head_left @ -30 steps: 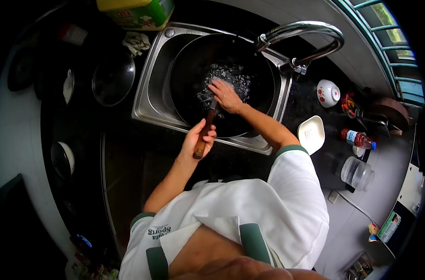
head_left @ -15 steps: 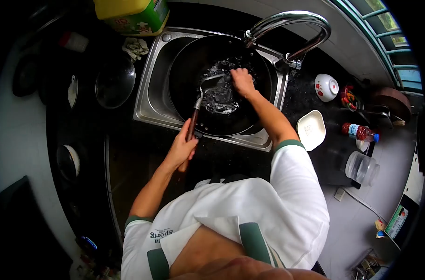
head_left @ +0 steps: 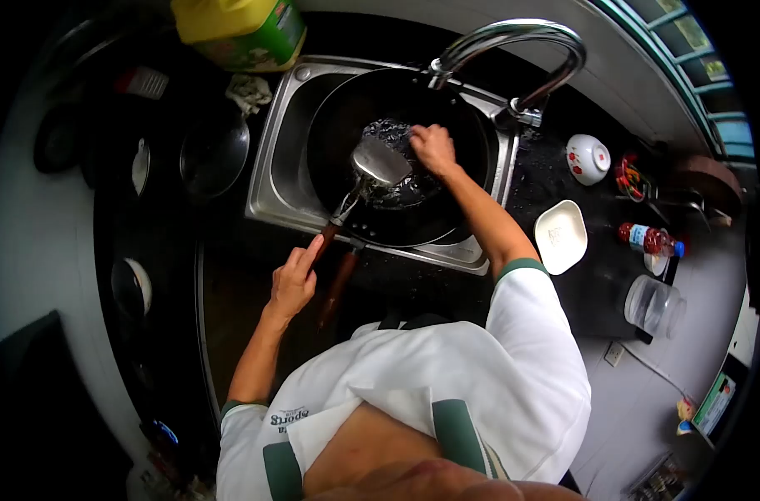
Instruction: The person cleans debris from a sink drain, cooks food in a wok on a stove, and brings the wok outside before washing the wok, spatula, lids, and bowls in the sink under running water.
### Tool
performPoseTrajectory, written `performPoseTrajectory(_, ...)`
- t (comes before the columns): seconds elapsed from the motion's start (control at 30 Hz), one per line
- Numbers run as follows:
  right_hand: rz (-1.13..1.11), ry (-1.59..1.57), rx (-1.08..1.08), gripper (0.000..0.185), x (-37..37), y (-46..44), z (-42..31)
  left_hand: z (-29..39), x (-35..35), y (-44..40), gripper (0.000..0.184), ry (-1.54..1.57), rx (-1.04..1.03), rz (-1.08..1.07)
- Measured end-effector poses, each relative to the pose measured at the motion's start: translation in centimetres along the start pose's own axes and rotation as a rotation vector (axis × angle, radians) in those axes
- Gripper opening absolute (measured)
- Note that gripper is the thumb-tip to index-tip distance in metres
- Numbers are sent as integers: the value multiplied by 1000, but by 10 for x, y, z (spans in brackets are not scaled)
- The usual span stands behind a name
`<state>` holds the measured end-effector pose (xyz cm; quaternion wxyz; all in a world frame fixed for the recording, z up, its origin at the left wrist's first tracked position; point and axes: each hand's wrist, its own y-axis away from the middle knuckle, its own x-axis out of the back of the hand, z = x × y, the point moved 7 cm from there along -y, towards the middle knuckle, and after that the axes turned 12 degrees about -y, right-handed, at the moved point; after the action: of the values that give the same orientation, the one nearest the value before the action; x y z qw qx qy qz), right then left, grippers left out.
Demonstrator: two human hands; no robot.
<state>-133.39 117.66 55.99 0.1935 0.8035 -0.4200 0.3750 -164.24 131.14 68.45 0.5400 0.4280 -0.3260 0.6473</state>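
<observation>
A black wok (head_left: 336,121) with some water in its bottom rests in the steel sink (head_left: 271,188). My left hand (head_left: 293,282) is closed round the wooden handle of a metal wok spatula (head_left: 381,161), just in front of the sink. The spatula's broad blade is over the water, its flat face turned up to me. My right hand (head_left: 434,149) is inside the wok, a little right of the blade and apart from it. Its fingers are curled, and whatever they may hold is hidden. The wok's own wooden handle (head_left: 338,288) sticks out over the counter edge, beside my left hand.
A chrome faucet (head_left: 513,33) arches over the sink's back right. On the right counter are a flowered bowl (head_left: 588,159), a cream dish (head_left: 561,237), a red bottle (head_left: 649,240) and a clear jar (head_left: 649,304). Behind the sink stands a yellow-green jug (head_left: 246,37); a pan lid (head_left: 214,154) lies left.
My left hand has moved down and left with the spatula. The blade has turned face up and come away from my right hand, which stays in nearly the same place.
</observation>
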Motion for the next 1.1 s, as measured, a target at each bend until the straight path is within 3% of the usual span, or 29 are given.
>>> performPoseTrajectory(0.03, 63, 73, 29, 33, 11, 3, -5, -2, 8, 9, 67, 5, 1, 71)
performPoseTrajectory(0.13, 2, 306, 462, 42, -33, 44, -22, -17, 21, 25, 62, -18, 12, 177)
performPoseTrajectory(0.17, -163, 325, 516, 41, -48, 52, -25, -20, 26, 30, 61, -38, -7, 236)
performPoseTrajectory(0.23, -168, 335, 650, 40, -42, 45, -29, -27, 31, 33, 61, -68, -10, 265)
performPoseTrajectory(0.27, -285, 276, 358, 41, -38, 33, -12, -29, 31, 32, 61, -72, -8, 237)
performPoseTrajectory(0.3, -219, 231, 180, 36, -28, 22, -4, -31, 30, 29, 62, -77, -8, 208)
performPoseTrajectory(0.37, -175, -204, -56, 31, -22, 9, 0, -31, 24, 24, 63, -51, -2, 177)
performPoseTrajectory(0.4, 22, -414, 52, 33, -13, 6, -10, -33, 17, 20, 65, -56, 10, 135)
performPoseTrajectory(0.43, -206, -710, -196, 40, -4, 10, -37, -34, 9, 15, 66, -57, 22, 92)
performPoseTrajectory(0.47, -185, -927, -148, 40, 22, 24, -81, -33, 5, 12, 68, -36, 11, 74)
performPoseTrajectory(0.5, -166, -938, -143, 36, 9, 28, -81, -32, 1, 9, 68, -28, 6, 73)
performPoseTrajectory(0.53, -226, -858, 25, 34, 7, 37, -106, -31, -3, 7, 69, -17, -4, 47)
performPoseTrajectory(0.57, -172, -444, 352, 36, 10, 42, -132, -30, -7, 4, 69, -8, -19, 19)
performPoseTrajectory(0.63, -207, -635, 164, 35, -12, 26, -115, -28, -10, 3, 69, 31, -16, 6)
performPoseTrajectory(0.7, -249, -452, -75, 32, -35, 5, -72, -29, -14, 5, 70, 54, 6, -46)
performPoseTrajectory(0.8, -279, 43, -116, 26, -34, -7, -18, -18, -5, 8, 68, 41, -26, 34)
performPoseTrajectory(0.9, 133, 194, 88, 24, -1, 3, -14, -18, -3, 2, 60, 59, -49, 102)
performPoseTrajectory(0.97, 24, 322, 316, 35, -25, 29, -27, -28, -15, 2, 55, 61, 11, 38)
performPoseTrajectory(1.03, -211, 93, 193, 36, -44, 38, -19, -41, -30, 3, 55, 6, 119, -46)
performPoseTrajectory(1.1, -65, -488, -116, 31, -23, 35, -19, -40, -32, 4, 55, 21, 132, -57)
